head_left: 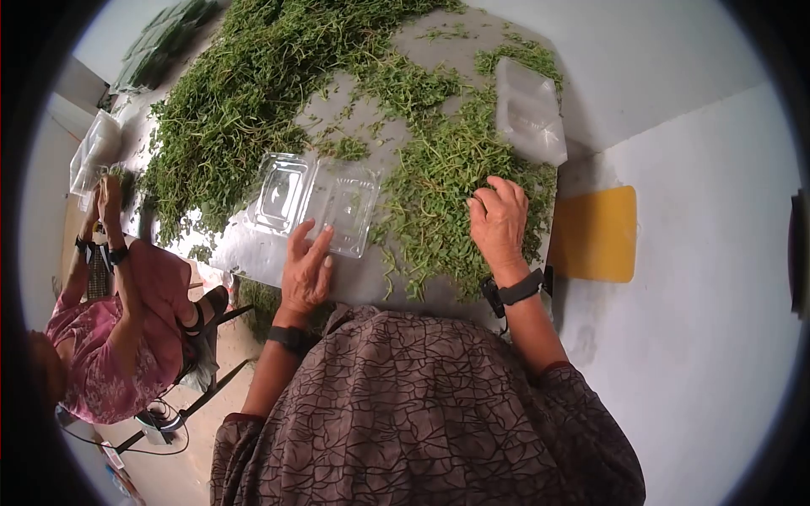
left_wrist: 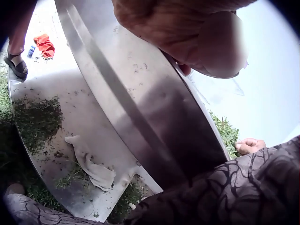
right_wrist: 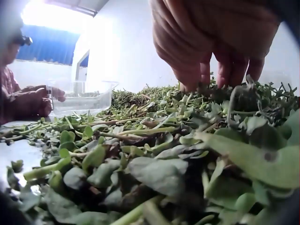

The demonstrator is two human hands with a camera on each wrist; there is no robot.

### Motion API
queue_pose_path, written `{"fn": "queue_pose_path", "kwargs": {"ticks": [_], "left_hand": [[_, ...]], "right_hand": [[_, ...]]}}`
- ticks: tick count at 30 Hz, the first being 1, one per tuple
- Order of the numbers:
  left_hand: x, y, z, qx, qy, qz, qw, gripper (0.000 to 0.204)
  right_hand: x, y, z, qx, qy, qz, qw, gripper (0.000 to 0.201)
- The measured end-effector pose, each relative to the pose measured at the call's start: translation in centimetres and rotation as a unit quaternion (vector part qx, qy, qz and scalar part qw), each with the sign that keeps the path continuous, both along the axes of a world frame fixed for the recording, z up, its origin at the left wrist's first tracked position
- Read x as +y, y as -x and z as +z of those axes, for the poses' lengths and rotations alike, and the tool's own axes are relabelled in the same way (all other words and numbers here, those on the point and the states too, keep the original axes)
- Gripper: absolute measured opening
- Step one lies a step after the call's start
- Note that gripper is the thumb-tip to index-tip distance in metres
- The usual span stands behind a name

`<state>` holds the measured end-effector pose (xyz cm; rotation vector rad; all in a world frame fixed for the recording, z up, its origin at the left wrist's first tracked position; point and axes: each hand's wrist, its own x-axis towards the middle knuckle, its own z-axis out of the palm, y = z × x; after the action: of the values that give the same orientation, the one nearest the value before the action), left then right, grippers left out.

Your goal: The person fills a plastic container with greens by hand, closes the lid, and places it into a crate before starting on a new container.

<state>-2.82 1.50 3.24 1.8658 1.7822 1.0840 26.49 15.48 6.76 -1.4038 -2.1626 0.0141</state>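
My left hand (head_left: 305,268) lies with straight fingers on the near edge of an open clear plastic clamshell box (head_left: 316,198) on the metal table (head_left: 359,285). In the left wrist view that hand (left_wrist: 187,33) shows above the table's steel rim (left_wrist: 140,117). My right hand (head_left: 498,218) is to the right, knuckles up, fingers curled down into a spread of green leafy sprigs (head_left: 439,177). From the right wrist I see its fingertips (right_wrist: 190,77) digging into the sprigs (right_wrist: 154,154) and gripping some.
A big heap of greens (head_left: 245,84) covers the far table. Stacked clear boxes (head_left: 530,110) lie at the far right. A yellow board (head_left: 595,234) sits right of the table. Another person (head_left: 126,312) in pink works at the left with a clear box (right_wrist: 82,96). A white rag (left_wrist: 91,164) lies below.
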Motion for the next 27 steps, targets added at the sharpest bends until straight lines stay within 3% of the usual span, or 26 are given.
{"fn": "queue_pose_path", "kwargs": {"ticks": [8,27], "left_hand": [[0.1,0.0,-0.2,0.038,-0.013,0.009,0.999,0.038],[0.1,0.1,-0.7,-0.017,0.004,0.016,1.0,0.04]], "right_hand": [[0.4,-0.1,0.2,0.072,-0.024,0.028,0.997,0.006],[-0.2,0.9,-0.6,0.024,-0.029,0.0,0.999,0.016]]}}
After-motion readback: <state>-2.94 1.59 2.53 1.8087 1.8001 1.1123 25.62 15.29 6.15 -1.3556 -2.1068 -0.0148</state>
